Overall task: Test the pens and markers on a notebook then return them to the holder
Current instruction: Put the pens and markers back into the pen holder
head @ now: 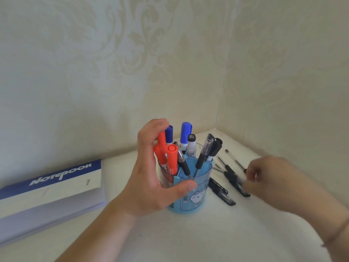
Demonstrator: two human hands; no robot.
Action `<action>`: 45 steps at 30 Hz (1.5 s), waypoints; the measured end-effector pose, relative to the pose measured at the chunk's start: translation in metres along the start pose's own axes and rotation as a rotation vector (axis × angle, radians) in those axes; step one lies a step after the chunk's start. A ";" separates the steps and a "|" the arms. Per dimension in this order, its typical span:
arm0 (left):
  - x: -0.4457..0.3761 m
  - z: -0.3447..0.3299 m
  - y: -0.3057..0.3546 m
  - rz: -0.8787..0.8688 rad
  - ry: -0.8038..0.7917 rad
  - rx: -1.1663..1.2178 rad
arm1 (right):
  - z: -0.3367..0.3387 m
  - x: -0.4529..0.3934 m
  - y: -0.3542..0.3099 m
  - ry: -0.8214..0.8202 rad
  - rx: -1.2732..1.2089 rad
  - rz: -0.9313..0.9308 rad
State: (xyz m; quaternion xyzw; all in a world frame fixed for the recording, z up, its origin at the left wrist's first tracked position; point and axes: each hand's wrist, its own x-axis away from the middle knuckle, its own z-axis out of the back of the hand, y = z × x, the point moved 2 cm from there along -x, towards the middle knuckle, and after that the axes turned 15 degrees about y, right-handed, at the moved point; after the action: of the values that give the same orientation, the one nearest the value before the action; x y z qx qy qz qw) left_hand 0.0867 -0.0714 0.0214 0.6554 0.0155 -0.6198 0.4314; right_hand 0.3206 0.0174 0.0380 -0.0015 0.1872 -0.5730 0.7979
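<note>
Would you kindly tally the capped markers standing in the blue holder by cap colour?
Red caps: 3
Blue caps: 2
Black cap on a white barrel: 1
Total: 6 markers in the blue holder, not counting the slim pens there.

Two walls (170,53) meet in a corner here, both covered in cream damask-pattern wallpaper. The counter (188,239) tucked into it is plain white, lit softly and evenly.
</note>
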 end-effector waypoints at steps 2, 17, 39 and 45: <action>0.000 0.001 0.000 -0.002 0.000 0.000 | 0.015 -0.005 0.007 0.262 -0.233 -0.020; 0.001 -0.001 0.000 0.017 -0.028 -0.009 | 0.032 0.033 -0.035 1.005 -1.304 0.194; 0.001 -0.002 -0.003 0.021 -0.032 0.002 | -0.022 -0.015 0.038 -0.204 0.143 -0.090; 0.001 -0.001 -0.003 0.018 -0.031 -0.002 | -0.017 -0.021 0.045 0.087 0.055 -0.128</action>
State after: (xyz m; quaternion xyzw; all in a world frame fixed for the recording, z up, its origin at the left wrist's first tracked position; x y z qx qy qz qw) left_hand 0.0861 -0.0691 0.0192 0.6454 0.0034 -0.6260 0.4376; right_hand 0.3505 0.0559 0.0191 0.0333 0.2055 -0.6274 0.7504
